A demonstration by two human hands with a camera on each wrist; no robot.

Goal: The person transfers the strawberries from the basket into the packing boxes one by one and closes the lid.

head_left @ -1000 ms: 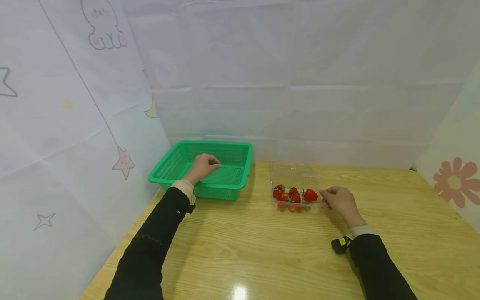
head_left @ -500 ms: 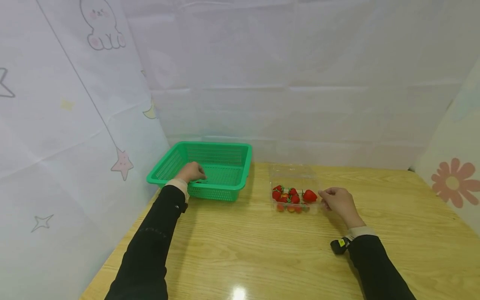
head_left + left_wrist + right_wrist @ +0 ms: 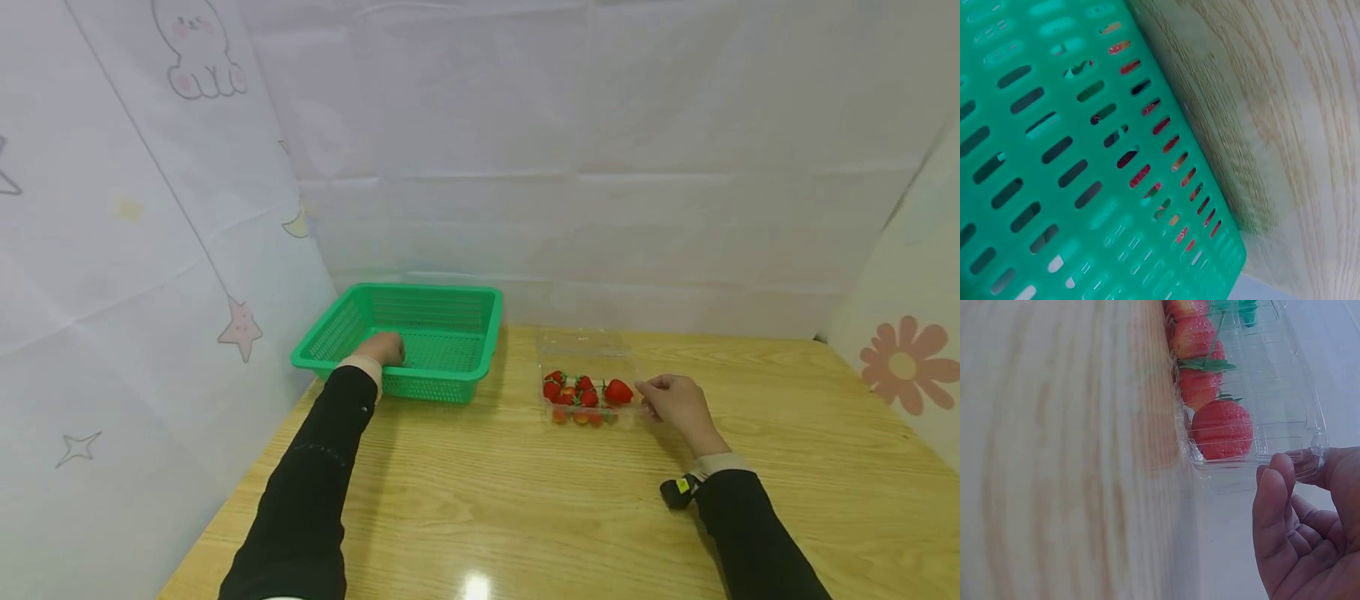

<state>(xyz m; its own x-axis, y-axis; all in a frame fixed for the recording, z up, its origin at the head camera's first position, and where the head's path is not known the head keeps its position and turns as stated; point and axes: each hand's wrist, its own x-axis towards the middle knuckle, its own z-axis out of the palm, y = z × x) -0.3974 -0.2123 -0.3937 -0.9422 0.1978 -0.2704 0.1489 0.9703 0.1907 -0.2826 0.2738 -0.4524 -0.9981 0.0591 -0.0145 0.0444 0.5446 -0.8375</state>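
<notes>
My left hand (image 3: 386, 347) reaches over the near rim of a green plastic basket (image 3: 489, 350) and hangs inside it. Its fingertips are hidden, so whether they hold anything does not show. Through the slots in the basket wall (image 3: 1079, 153), the left wrist view shows bits of red and green, seemingly strawberries (image 3: 1140, 176). My right hand (image 3: 678, 404) pinches the right edge of a clear plastic clamshell box (image 3: 1285, 419) between thumb and fingers. Several red strawberries (image 3: 618, 392) with green leaves lie in the box, whose lid stands raised at the back.
Both containers stand on a pale wooden table (image 3: 480, 492), basket at the left and box right of centre. A white printed cloth (image 3: 600, 167) hangs behind the table and along both sides.
My left hand has moved left and down from above the basket into it, and its fingers have gone out of sight. My right hand has stayed on the box edge.
</notes>
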